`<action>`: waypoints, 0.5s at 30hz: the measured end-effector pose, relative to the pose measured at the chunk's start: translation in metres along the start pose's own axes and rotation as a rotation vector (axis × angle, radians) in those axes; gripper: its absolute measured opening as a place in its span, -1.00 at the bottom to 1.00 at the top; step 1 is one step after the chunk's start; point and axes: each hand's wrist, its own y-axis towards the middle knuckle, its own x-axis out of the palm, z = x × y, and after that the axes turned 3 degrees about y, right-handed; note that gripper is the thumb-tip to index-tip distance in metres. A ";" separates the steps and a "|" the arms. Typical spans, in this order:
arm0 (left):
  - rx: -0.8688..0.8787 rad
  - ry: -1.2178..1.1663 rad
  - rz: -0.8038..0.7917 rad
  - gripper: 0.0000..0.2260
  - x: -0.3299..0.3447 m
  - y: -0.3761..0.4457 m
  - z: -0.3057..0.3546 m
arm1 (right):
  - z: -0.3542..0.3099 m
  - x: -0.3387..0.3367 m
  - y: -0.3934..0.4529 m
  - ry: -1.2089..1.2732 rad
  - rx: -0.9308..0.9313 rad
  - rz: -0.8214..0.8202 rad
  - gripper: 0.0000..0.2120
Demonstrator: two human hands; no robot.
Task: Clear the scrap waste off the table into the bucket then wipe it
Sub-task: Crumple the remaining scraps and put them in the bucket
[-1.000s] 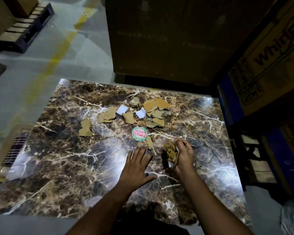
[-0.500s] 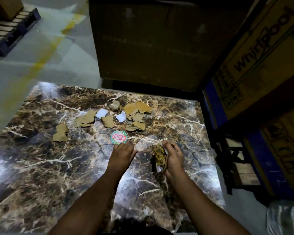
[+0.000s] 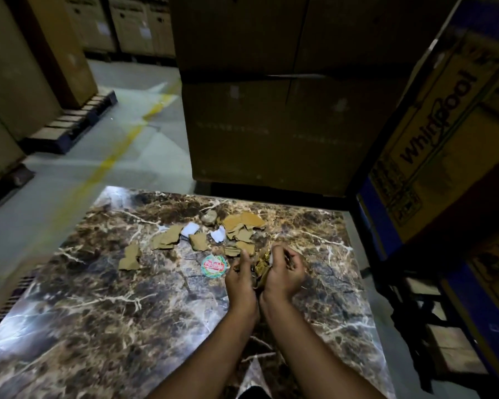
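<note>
Torn brown cardboard scraps [image 3: 239,228] and white paper bits [image 3: 189,228] lie scattered across the far half of the dark marble table [image 3: 98,312]. A round green and red sticker [image 3: 213,265] lies just left of my hands. My right hand [image 3: 285,273] is curled round a wad of crumpled golden-brown scraps [image 3: 262,264]. My left hand [image 3: 240,279] presses against that wad from the left side, fingers pointing up and away. Both hands are close together above the table's middle right. No bucket is in view.
A large cardboard box [image 3: 271,110] stands right behind the table. A Whirlpool carton [image 3: 444,125] is stacked at the right. Pallets with boxes [image 3: 69,122] stand at the far left beside a grey floor with a yellow line [image 3: 118,151].
My left hand moved right from flat on the table, past the round sticker, up against the wad in my right hand. The camera tilted upward.
</note>
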 end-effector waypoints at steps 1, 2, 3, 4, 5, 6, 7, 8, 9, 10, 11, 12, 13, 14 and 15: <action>0.005 -0.039 -0.039 -0.54 -0.002 -0.003 0.007 | -0.003 0.002 -0.005 0.000 -0.025 -0.034 -0.85; 0.026 -0.084 -0.084 -0.55 -0.004 -0.007 0.014 | -0.003 0.003 -0.008 -0.002 -0.053 -0.065 -0.85; 0.049 -0.123 -0.121 -0.54 -0.007 -0.010 0.021 | -0.004 0.005 -0.011 -0.016 -0.080 -0.101 -0.86; 0.069 -0.148 -0.151 -0.53 -0.010 -0.016 0.027 | -0.003 0.007 -0.014 -0.039 -0.103 -0.134 -0.86; 0.093 -0.161 -0.173 -0.53 -0.013 -0.019 0.031 | -0.003 0.008 -0.018 -0.073 -0.115 -0.164 -0.86; 0.135 -0.165 -0.185 -0.54 -0.018 -0.023 0.035 | -0.002 0.010 -0.024 -0.102 -0.131 -0.206 -0.85; 0.185 -0.153 -0.182 -0.54 -0.022 -0.026 0.037 | 0.001 0.012 -0.029 -0.133 -0.145 -0.256 -0.84; 0.236 -0.125 -0.146 -0.52 -0.028 -0.028 0.040 | 0.005 0.014 -0.035 -0.165 -0.164 -0.316 -0.83; 0.285 -0.092 -0.090 -0.51 -0.037 -0.029 0.044 | 0.010 0.018 -0.044 -0.196 -0.165 -0.392 -0.83; 0.316 -0.052 -0.051 -0.51 -0.042 -0.030 0.046 | 0.015 0.019 -0.048 -0.213 -0.159 -0.436 -0.85; 0.331 -0.019 0.000 -0.56 -0.049 -0.030 0.049 | 0.018 0.022 -0.056 -0.228 -0.127 -0.489 -0.88; 0.342 -0.010 0.068 -0.64 -0.059 -0.030 0.052 | 0.026 0.025 -0.064 -0.236 -0.086 -0.545 -0.82; 0.347 -0.033 0.145 -0.72 -0.072 -0.029 0.056 | 0.034 0.030 -0.075 -0.255 -0.043 -0.596 -0.66; 0.356 -0.069 0.209 -0.79 -0.084 -0.030 0.062 | 0.041 0.034 -0.086 -0.273 -0.010 -0.649 -0.59; 0.366 -0.084 0.269 -0.82 -0.096 -0.031 0.068 | 0.045 0.037 -0.097 -0.291 -0.009 -0.698 -0.63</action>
